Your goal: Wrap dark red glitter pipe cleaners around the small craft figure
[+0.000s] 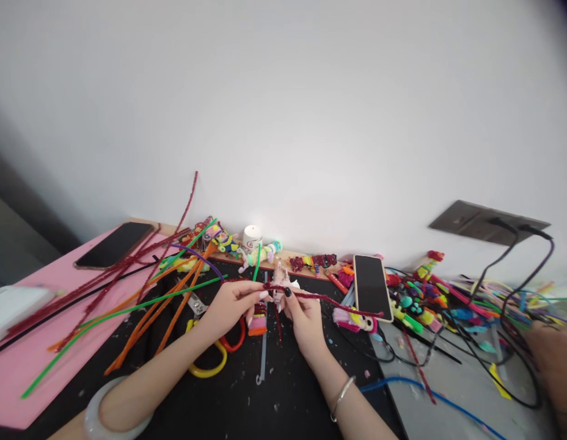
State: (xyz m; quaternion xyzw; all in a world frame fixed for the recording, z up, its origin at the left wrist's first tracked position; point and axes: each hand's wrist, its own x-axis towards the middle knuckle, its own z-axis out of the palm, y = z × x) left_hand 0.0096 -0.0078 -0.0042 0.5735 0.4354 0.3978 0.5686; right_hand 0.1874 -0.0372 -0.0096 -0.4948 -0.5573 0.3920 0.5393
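We've got both hands together at the surface (pixel 247 397) centre: left hand (pixel 231 305) and right hand (pixel 302 318) each pinched on a dark red pipe cleaner (pixel 329 299), which runs between them and off to the right toward a phone (pixel 372 286). Just below the hands: yellow-handled scissors (pixel 210 365). Loose pipe cleaners (pixel 141 299) fan out to the left.

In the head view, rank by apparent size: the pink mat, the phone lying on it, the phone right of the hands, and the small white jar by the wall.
1. pink mat
2-3. phone on the mat and phone right of the hands: alike, unranked
4. white jar
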